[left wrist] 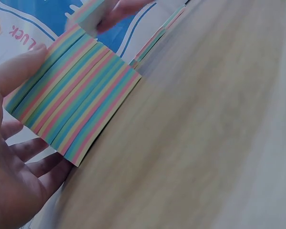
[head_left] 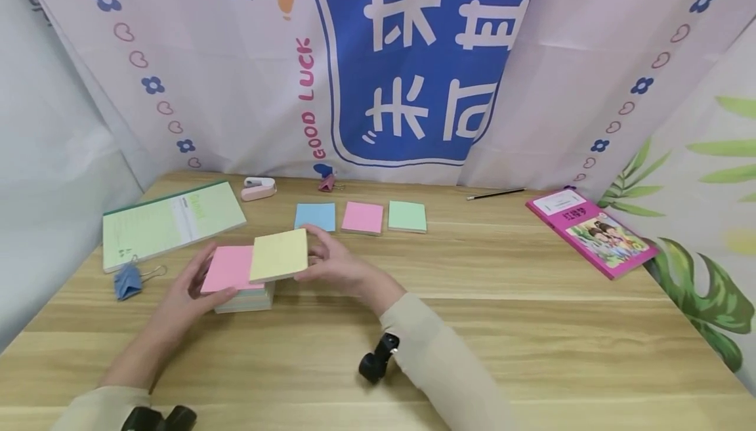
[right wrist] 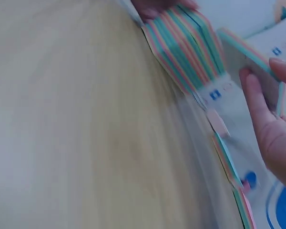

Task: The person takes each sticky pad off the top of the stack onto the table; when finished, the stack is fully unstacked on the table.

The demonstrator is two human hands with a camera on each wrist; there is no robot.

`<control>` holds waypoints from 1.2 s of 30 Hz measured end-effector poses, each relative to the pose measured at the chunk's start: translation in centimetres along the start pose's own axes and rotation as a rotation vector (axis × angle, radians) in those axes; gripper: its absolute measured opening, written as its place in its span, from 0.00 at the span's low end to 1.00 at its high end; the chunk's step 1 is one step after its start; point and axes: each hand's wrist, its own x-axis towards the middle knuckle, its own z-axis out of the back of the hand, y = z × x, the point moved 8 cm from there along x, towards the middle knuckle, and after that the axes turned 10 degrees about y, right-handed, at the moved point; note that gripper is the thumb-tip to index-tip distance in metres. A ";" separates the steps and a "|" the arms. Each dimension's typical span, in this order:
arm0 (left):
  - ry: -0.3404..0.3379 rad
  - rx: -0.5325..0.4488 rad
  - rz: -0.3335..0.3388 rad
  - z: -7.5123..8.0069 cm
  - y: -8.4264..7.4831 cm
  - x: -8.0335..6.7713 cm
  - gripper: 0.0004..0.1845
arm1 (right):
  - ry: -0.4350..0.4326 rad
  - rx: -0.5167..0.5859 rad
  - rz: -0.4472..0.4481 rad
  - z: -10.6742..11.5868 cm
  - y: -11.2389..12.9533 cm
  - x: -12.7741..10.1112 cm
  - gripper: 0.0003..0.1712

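A stack of sticky note pads (left wrist: pixel 76 95) with striped edges stands on the table, a pink pad (head_left: pixel 230 267) on top. My left hand (head_left: pixel 186 290) grips the stack from its left side, thumb at the front and fingers behind. Just right of the stack's top, my right hand (head_left: pixel 333 264) pinches a yellow-topped sticky note pad (head_left: pixel 279 255) by its right edge, overlapping the pink pad in the head view. In the right wrist view, this pad's grey underside (right wrist: pixel 257 76) shows, with fingertips against it.
Behind the hands lie a blue pad (head_left: pixel 315 216), a pink pad (head_left: pixel 363 218) and a green pad (head_left: pixel 407 216) in a row. Around them are a green notebook (head_left: pixel 177 221), blue clip (head_left: pixel 128 281), stapler (head_left: pixel 258 188), pink clip (head_left: pixel 327 183), pencil (head_left: pixel 496 194) and pink book (head_left: pixel 590 231).
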 end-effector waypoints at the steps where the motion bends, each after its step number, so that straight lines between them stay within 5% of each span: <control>1: 0.004 0.002 0.009 0.0 0.1 0.0 0.44 | 0.011 0.039 0.000 0.6 0.2 -0.7 0.51; 11: 0.003 0.019 0.025 0.4 0.2 -0.2 0.45 | -0.017 0.082 0.051 11.1 3.0 -8.8 0.51; 22: 0.025 0.011 0.043 0.5 0.3 -0.1 0.46 | -0.329 0.163 0.045 24.4 4.0 -15.2 0.51; 36: 0.006 -0.015 0.019 0.3 0.3 -0.2 0.45 | -0.367 0.023 -0.092 26.9 3.2 -15.5 0.48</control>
